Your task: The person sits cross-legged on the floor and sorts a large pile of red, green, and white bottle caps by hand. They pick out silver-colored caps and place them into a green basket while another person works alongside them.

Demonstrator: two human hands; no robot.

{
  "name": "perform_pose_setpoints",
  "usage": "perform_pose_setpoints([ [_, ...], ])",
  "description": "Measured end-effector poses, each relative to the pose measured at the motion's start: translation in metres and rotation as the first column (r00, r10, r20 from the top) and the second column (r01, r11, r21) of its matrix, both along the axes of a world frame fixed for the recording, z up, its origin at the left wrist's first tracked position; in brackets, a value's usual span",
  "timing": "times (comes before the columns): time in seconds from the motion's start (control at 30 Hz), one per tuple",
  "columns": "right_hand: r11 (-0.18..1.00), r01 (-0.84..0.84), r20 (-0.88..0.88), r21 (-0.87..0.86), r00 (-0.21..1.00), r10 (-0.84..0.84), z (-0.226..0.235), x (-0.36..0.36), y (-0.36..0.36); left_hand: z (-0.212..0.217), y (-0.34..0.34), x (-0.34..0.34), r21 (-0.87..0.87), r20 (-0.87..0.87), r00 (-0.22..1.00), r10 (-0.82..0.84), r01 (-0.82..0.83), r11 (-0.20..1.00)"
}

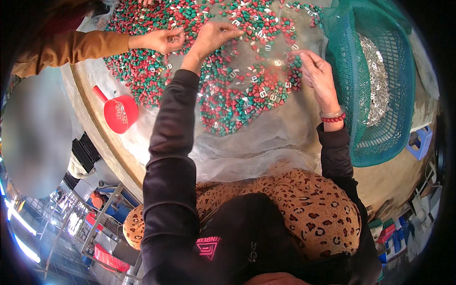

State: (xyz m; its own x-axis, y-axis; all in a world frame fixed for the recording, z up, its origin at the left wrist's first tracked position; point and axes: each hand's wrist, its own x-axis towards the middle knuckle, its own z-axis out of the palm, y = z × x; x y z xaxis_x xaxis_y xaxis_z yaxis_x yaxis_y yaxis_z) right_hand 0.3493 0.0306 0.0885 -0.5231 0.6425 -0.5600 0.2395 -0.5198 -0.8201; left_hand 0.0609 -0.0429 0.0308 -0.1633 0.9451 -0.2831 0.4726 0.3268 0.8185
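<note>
My left hand [213, 39] reaches over the spread of small red and green cone-shaped pieces [237, 109], thumb and fingers pinched together. Whatever is in that pinch is too small to make out. To the right, my right hand [317, 75], with red beads at the wrist, has its thumb and forefinger closed at the edge of the spread. A small pale buckle-like piece [295, 47] shows right at those fingertips; whether they grip it I cannot tell. More such clear or silvery pieces [272, 97] lie scattered among the cones.
A co-worker's hand [164, 41] in a brown sleeve works at my left. A red scoop [133, 114] holding pale pieces lies near the table's rim [90, 118]. At right stands a green basket [396, 137] with netting [339, 42] and many pale pieces [378, 85].
</note>
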Motion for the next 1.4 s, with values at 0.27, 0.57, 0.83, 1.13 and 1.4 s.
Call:
perform_pose_setpoints([
  [0.27, 0.958, 0.259, -0.088, 0.123, 0.965, -0.249, 0.005, 0.003, -0.001, 0.008, -0.059, 0.114, 0.239, -0.244, 0.838, -0.488, 0.540, 0.807],
  [0.57, 0.959, 0.266, -0.090, 0.099, 0.962, -0.258, 0.013, 0.018, 0.001, 0.000, -0.021, 0.105, 0.240, -0.190, 0.950, -0.248, 0.289, 0.927],
  [0.83, 0.781, -0.464, 0.212, 0.417, 0.886, 0.413, -0.038, -0.027, -0.049, 0.071, -0.053, 0.011, 0.010, 0.996, 0.091, 0.011, -0.226, 0.974],
  [1.13, 0.082, -0.767, 0.644, 0.636, 0.586, 0.492, -0.072, -0.059, -0.076, 0.072, -0.098, -0.006, -0.157, 0.985, -0.117, 0.123, -0.344, 0.926],
  [1.4, 0.693, -0.459, 0.270, 0.556, 0.888, 0.372, 0.009, -0.032, -0.004, 0.078, -0.073, 0.002, -0.307, 0.910, 0.210, 0.357, -0.237, 0.922],
])
